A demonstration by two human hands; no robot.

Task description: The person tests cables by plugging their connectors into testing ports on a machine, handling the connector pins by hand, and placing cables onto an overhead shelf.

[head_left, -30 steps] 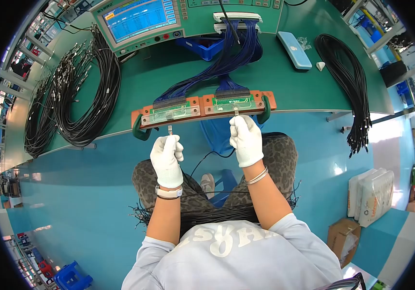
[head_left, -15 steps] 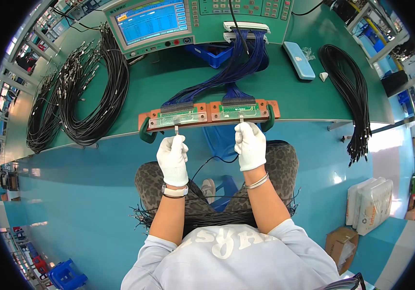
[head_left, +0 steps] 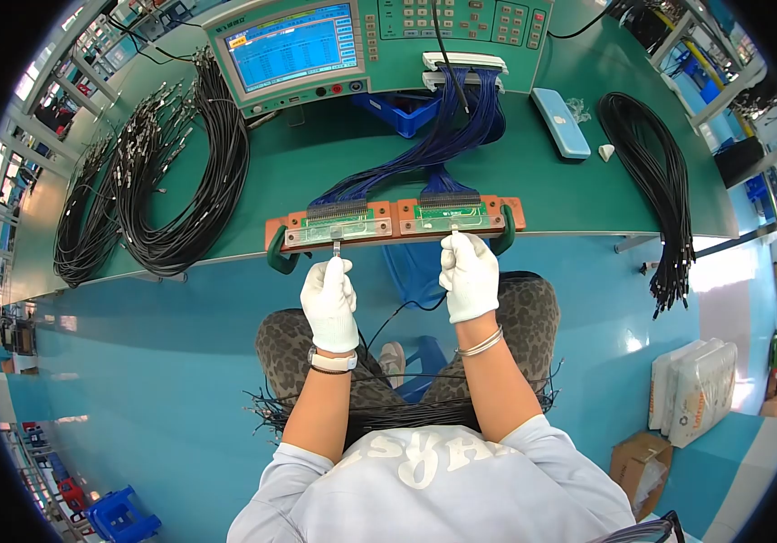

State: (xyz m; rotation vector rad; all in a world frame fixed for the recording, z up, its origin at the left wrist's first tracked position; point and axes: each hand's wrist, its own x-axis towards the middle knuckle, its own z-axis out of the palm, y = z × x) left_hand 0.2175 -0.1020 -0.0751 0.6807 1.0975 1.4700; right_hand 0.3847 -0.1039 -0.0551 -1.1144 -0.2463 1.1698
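In the head view, our left hand, gloved, closes its grip on the left connector, thumb against fingers. Our right hand, also gloved, pinches the right connector. Both plugs point away from us at the front edge of the orange fixture; we cannot tell how deeply either is seated. The grip sits close behind each plug, probably to keep it straight. A thin black cable hangs in a curve near our hands.

The fixture lies along the near edge of the table, likely so that its sockets face us. A left green clamp and a right green clamp sit at its ends, apparently to resist pushing. Blue wires link it to the tester at the far side, whose screen faces us.

On the table, black cable coils lie at left, a cable bundle hangs over the right edge, and a light-blue case rests at far right. More cables lie across our lap, within reach.

The room has a blue floor, with white bags and an open carton at near right, and a blue stool at near left.
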